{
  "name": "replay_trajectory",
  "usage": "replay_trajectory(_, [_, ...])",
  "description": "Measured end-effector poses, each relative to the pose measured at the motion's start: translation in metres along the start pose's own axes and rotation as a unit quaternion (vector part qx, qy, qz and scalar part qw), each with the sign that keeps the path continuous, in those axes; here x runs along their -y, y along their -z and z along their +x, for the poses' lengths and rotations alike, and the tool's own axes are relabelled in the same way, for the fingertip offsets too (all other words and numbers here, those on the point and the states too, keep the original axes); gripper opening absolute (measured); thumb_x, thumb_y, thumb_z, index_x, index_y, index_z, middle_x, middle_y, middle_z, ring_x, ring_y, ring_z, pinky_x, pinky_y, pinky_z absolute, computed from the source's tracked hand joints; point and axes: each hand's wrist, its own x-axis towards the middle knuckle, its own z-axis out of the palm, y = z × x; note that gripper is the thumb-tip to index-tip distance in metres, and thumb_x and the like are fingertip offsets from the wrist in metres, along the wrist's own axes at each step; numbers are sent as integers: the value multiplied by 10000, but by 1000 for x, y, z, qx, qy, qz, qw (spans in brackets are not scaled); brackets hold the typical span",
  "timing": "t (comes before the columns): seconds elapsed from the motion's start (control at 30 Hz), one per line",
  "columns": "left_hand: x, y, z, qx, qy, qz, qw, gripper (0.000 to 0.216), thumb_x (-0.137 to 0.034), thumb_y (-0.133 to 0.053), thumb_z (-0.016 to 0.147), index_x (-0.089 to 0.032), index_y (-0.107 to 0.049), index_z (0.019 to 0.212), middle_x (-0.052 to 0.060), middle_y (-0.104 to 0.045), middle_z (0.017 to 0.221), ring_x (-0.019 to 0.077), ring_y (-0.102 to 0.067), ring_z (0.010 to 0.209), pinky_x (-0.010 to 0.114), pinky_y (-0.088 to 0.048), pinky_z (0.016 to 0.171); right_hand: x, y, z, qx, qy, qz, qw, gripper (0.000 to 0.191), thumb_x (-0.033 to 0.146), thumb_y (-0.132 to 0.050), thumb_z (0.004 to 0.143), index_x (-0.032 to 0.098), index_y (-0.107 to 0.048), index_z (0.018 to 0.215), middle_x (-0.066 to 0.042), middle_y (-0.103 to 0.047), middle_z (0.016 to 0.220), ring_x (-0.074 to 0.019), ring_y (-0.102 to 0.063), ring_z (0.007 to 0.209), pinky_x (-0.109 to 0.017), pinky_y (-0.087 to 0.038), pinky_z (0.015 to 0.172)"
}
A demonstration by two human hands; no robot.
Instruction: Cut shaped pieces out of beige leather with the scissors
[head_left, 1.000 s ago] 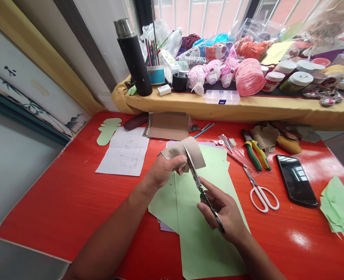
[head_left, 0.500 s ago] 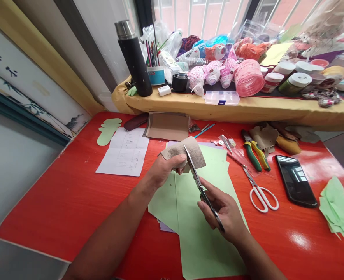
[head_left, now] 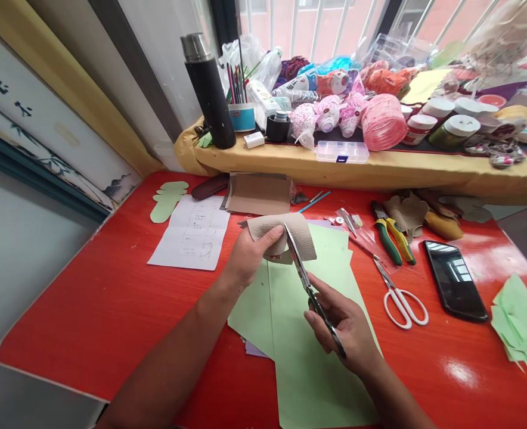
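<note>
Pinched between the thumb and fingers of my left hand point(head_left: 251, 255) is a beige piece of leather point(head_left: 300, 233) with a grained surface. My right hand point(head_left: 344, 322) grips a pair of dark-handled scissors point(head_left: 300, 271), its fingers around the handles. The scissors' blades lie over the leather, their tips close to my left thumb; whether they are biting into it I cannot tell. Beneath both hands, green paper sheets point(head_left: 317, 357) cover part of the red table point(head_left: 89, 298). The fingers under the leather are mostly hidden.
White-handled scissors point(head_left: 404, 304), pliers point(head_left: 393, 232) and a black phone point(head_left: 455, 280) lie to the right. Green paper scraps point(head_left: 520, 325) rest farther right. A drawn paper pattern point(head_left: 192, 235) and brown leather sheets point(head_left: 259, 193) are at the back left. A thermos point(head_left: 210, 95) stands on the cluttered sill.
The leather has tilted slightly in my left hand, and that thumb has shifted a little upward. The scissors keep almost the same place on it. The whole view has moved slightly.
</note>
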Motion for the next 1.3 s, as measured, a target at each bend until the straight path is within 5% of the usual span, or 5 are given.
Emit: replay_trajectory(1.3, [-1, -21, -13, -46, -22, -3, 999, 310, -440, -861, 848, -180, -728, 953, 1, -683, 775, 124, -599, 612, 259, -530, 542, -3, -5, -2, -29, -16, -3, 999, 680, 477, -739, 1029, 167, -605, 1618, 92, -414, 603, -108, -374, 407, -245, -337, 382])
